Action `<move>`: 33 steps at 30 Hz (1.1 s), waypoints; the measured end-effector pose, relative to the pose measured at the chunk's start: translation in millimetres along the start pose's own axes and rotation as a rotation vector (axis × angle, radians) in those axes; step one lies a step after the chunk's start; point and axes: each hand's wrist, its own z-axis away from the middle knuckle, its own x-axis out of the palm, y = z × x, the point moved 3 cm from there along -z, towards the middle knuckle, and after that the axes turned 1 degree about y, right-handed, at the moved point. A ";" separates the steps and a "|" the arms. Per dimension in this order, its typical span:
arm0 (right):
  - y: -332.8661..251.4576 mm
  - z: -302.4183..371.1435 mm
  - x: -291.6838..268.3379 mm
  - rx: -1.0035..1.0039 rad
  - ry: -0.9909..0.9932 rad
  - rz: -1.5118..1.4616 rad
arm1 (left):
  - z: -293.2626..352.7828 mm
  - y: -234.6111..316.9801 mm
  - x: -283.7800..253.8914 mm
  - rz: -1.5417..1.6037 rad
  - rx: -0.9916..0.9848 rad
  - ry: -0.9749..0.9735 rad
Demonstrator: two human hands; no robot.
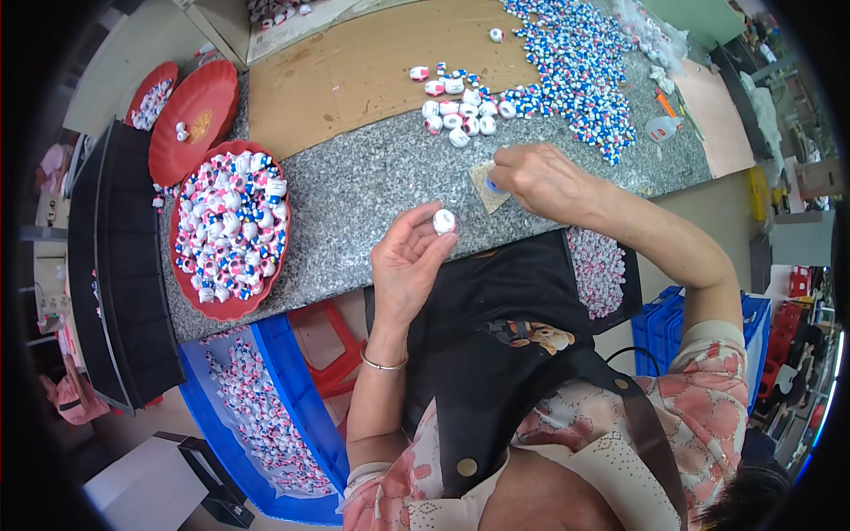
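My left hand [409, 261] is closed in a pinch around a small white toy head [444, 221] with a dark ring on its face and a bit of pink at its edge. To its right, my right hand [544, 183] bends down over a beige speckled pad [485, 188] on the counter, fingers pressed together. Something small and blue shows under those fingertips; I cannot tell whether it is gripped or lying on the pad. Beyond both hands, a loose group of white and pink toy heads [459, 137] lies on the counter.
A big heap of small blue and white pieces [575, 66] spreads at the back right, near a white bottle [662, 128]. Red scalloped trays, one heaped with toy parts [232, 221], stand at the left. Below are a blue bin [305, 389] of parts and a red stool [323, 350].
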 end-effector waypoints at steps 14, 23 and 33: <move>-4.5 18.0 -11.4 0.418 0.148 -0.501 | -16.0 -4.5 26.0 -0.662 0.405 0.092; -13.0 39.4 1.0 0.659 0.070 -1.118 | -21.6 -8.3 39.7 -0.466 0.263 -0.145; -37.9 43.1 -22.7 0.205 0.255 -0.747 | -13.2 7.4 45.8 -0.232 -0.052 -0.418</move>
